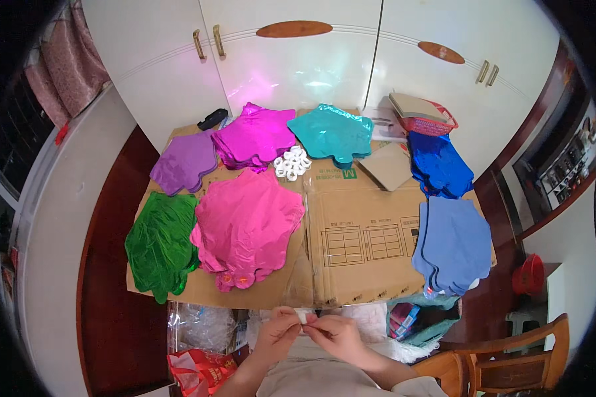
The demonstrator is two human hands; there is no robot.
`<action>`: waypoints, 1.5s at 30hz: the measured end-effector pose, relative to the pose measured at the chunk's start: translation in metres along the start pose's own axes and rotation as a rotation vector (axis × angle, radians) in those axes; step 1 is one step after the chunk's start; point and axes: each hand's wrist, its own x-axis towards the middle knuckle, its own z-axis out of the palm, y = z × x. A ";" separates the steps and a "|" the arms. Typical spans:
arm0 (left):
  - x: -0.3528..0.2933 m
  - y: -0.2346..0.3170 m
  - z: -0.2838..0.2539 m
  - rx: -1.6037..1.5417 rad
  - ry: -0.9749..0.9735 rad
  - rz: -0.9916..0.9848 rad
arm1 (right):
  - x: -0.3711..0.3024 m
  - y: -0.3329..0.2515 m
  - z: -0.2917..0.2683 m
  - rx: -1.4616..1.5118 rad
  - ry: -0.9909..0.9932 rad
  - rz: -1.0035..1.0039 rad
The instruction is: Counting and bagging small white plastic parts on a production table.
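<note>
While pink foil (250, 225) lies crinkled, left grip (278, 334), right grip (338, 339) pinch white piece (303, 316).

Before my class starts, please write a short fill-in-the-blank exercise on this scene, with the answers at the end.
1. Between them, the left hand and the right hand hold a small object coloured ___.
2. The shiny green foil-like stack lies to the ___ of the large hot-pink stack.
3. Just beyond the matte light-blue stack lies a shiny stack coloured dark ___.

Missing words: white; left; blue.
</note>
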 end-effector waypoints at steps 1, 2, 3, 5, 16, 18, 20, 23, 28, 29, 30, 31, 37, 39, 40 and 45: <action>0.007 0.013 0.003 0.136 -0.014 0.057 | 0.000 0.000 0.000 -0.049 0.037 -0.054; 0.011 0.019 0.004 0.272 -0.029 0.113 | 0.000 0.000 -0.001 -0.098 0.075 -0.108; 0.011 0.020 0.004 0.339 -0.032 0.128 | 0.000 -0.001 -0.001 -0.147 0.112 -0.162; 0.012 0.021 0.004 0.473 -0.039 0.157 | 0.002 -0.001 -0.003 -0.184 0.143 -0.242; 0.001 0.012 -0.007 0.283 -0.162 -0.195 | 0.021 0.002 -0.022 0.207 -0.216 -0.192; 0.001 0.008 -0.010 0.096 -0.224 -0.283 | 0.022 0.001 -0.028 0.299 -0.347 -0.110; 0.002 0.008 -0.011 -0.137 -0.292 -0.370 | 0.022 0.004 -0.030 0.289 -0.401 -0.080; 0.000 0.010 -0.005 -0.291 -0.214 -0.377 | 0.022 0.007 -0.031 0.248 -0.444 -0.068; 0.003 0.014 -0.008 -0.304 -0.210 -0.302 | 0.030 0.001 -0.039 0.218 -0.537 -0.049; 0.003 0.016 -0.009 -0.318 -0.185 -0.292 | 0.034 -0.001 -0.041 0.212 -0.542 -0.056; 0.004 0.015 -0.010 -0.255 -0.137 -0.278 | 0.038 -0.004 -0.044 0.201 -0.545 -0.063; 0.005 0.012 -0.010 -0.193 -0.087 -0.265 | 0.044 -0.002 -0.045 0.157 -0.546 -0.099; 0.006 0.012 -0.023 -0.044 0.290 0.020 | 0.124 0.006 -0.050 -0.147 -0.210 -0.237; 0.001 0.011 -0.027 -0.048 0.333 0.017 | 0.172 0.011 -0.046 -0.263 -0.032 -0.266; -0.002 0.007 -0.026 -0.058 0.330 0.022 | 0.196 0.020 -0.044 -0.301 0.048 -0.392; -0.008 -0.002 -0.030 0.032 0.302 0.053 | 0.269 0.074 -0.021 -0.531 0.127 -0.493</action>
